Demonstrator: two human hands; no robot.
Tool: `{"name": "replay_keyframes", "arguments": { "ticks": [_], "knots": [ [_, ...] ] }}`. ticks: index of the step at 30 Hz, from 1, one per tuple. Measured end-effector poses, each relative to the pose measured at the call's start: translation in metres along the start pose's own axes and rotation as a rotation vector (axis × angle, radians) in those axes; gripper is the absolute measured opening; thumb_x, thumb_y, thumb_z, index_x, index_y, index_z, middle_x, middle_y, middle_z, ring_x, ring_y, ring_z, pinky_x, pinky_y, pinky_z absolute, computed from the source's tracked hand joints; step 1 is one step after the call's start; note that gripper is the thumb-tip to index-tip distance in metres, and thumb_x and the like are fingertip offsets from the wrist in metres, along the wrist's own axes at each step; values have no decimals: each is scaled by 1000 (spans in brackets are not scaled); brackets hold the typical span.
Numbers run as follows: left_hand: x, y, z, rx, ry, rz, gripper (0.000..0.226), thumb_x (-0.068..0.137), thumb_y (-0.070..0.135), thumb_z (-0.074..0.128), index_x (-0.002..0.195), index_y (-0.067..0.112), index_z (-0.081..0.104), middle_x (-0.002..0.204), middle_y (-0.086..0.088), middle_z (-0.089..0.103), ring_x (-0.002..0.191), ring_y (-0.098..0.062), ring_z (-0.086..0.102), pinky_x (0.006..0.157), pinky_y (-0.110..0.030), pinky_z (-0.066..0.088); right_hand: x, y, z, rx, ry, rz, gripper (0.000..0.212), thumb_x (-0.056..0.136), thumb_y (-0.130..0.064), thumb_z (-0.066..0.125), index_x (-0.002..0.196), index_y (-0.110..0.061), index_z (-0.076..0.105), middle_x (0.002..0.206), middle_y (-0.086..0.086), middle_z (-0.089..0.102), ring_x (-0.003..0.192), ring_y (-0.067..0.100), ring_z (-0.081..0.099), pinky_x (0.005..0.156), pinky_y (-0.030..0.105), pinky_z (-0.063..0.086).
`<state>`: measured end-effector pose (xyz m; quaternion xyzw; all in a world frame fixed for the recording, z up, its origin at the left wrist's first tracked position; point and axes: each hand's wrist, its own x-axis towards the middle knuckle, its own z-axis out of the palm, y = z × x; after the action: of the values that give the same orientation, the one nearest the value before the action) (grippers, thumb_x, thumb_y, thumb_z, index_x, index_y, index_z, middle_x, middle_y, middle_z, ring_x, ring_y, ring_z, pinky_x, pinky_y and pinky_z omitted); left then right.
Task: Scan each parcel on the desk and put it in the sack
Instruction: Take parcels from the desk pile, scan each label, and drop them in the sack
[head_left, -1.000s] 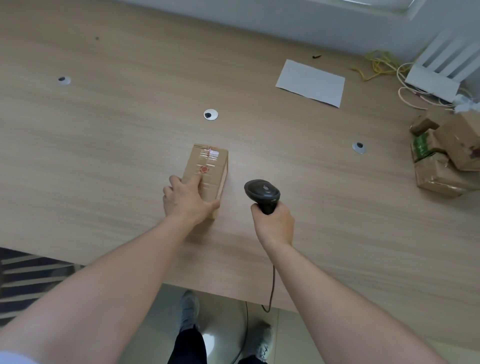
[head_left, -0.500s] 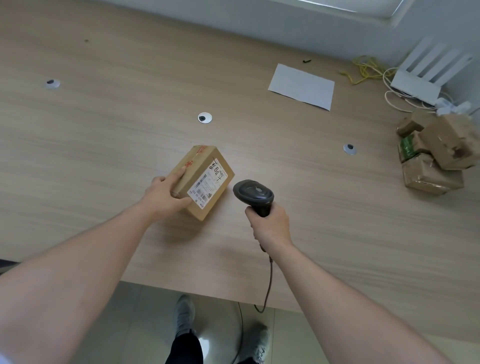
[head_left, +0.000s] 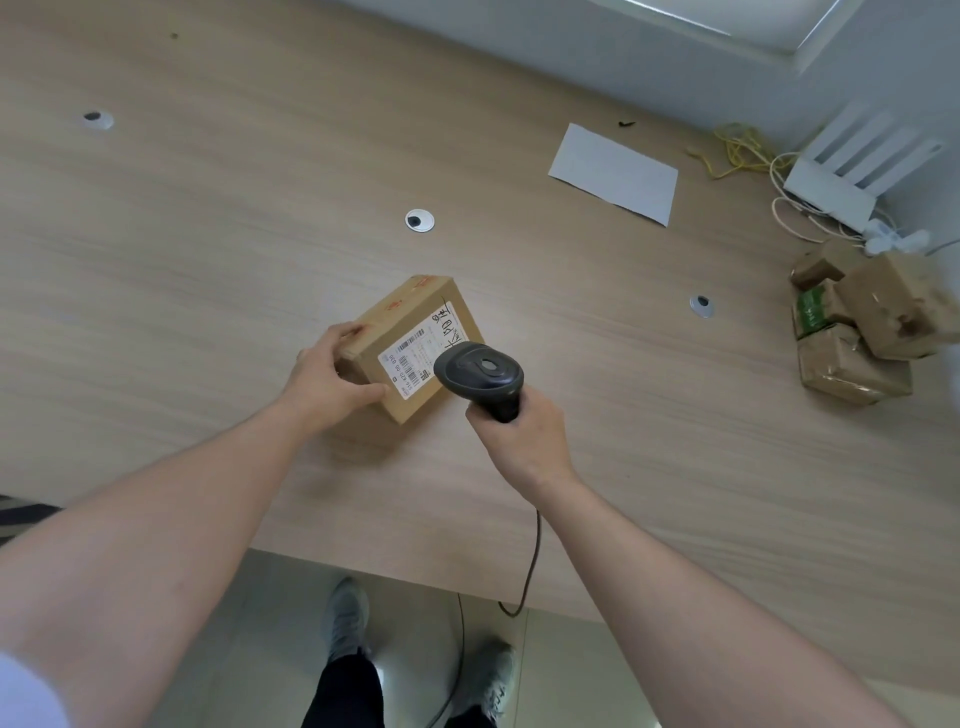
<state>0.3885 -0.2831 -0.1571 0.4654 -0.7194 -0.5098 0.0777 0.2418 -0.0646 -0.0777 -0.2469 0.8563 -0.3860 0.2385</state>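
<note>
A small cardboard parcel (head_left: 410, 332) with a white barcode label facing up sits tilted on the wooden desk (head_left: 208, 234), near its front edge. My left hand (head_left: 327, 376) grips the parcel's near left corner, thumb along the front side. My right hand (head_left: 519, 436) holds the handle of a black barcode scanner (head_left: 480, 371), whose head hangs just over the parcel's right edge and covers part of the label. A cable runs from the scanner down past the desk edge. No sack is in view.
A pile of several brown parcels (head_left: 872, 327) lies at the desk's right edge. A white sheet of paper (head_left: 615, 174) lies at the back, with a white router (head_left: 852, 171) and yellow and white cables (head_left: 737, 150) beside it. Round cable grommets (head_left: 420, 221) dot the desk.
My left hand turned the parcel so its labelled side faces up and lifted its near end. My right hand brought the scanner left and forward, over the parcel's right edge.
</note>
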Motion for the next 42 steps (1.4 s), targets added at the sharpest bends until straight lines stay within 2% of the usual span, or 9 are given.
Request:
{"name": "replay_keyframes", "arguments": {
  "ticks": [5,10,13,18,28,34,36,38,42],
  "knots": [
    [3,-5,4,-97,-23,-14,97,49,38,87,134,63,46,135,-1,55,108,-14,66,95,-39,60,-4,-6,4,-32,4,19,31,83,-24,73,62,-24,51,52,-16,50,54,8,45,50,18,32],
    [7,-9,4,-127,-40,-24,99,49,37,85,136,63,45,135,-2,55,111,-12,65,98,-38,59,-6,-12,0,-42,20,38,28,82,-25,74,63,-22,54,52,-12,50,54,9,44,52,23,37],
    [9,-9,4,-125,-46,-25,100,48,38,85,137,63,45,134,-3,56,109,-15,67,97,-40,59,-7,-12,-5,-58,33,46,28,82,-26,74,63,-21,54,54,-9,49,55,11,43,55,28,39],
    [8,-7,4,-116,-60,-33,102,49,38,84,139,62,42,135,0,56,113,-12,64,99,-39,58,-13,-9,-13,-95,41,26,26,81,-27,73,64,-19,55,54,-9,50,55,10,45,54,28,38],
    [10,-10,10,-22,-61,-23,108,45,48,82,142,62,36,134,-2,55,119,-17,59,112,-42,47,-20,-4,-30,-86,49,-22,34,81,-22,72,59,-21,45,51,-11,43,53,11,38,54,28,34],
    [2,-2,12,-66,-53,-65,101,55,39,90,142,54,43,130,7,61,117,-14,61,105,-39,52,-22,-3,-32,-62,72,10,30,81,-24,72,61,-22,50,52,-13,47,54,10,42,55,30,38],
    [1,-4,15,-107,-48,-104,96,61,36,92,144,46,45,128,10,64,117,-14,62,104,-38,52,-21,-3,-28,-5,93,78,25,79,-27,71,64,-21,52,54,-10,50,56,15,47,55,32,41],
    [-3,-4,18,-138,-37,-161,89,64,33,92,142,37,49,129,6,65,116,-15,62,103,-37,51,-19,-5,-21,46,104,152,21,76,-32,67,65,-20,53,54,-7,53,55,22,53,53,33,43],
    [-8,6,16,-46,-71,-290,84,43,53,82,120,28,60,128,-2,62,104,-18,65,86,-33,52,-15,-12,-3,128,136,234,20,72,-38,64,69,-20,56,57,-4,57,57,29,58,54,37,47]
  ]
}}
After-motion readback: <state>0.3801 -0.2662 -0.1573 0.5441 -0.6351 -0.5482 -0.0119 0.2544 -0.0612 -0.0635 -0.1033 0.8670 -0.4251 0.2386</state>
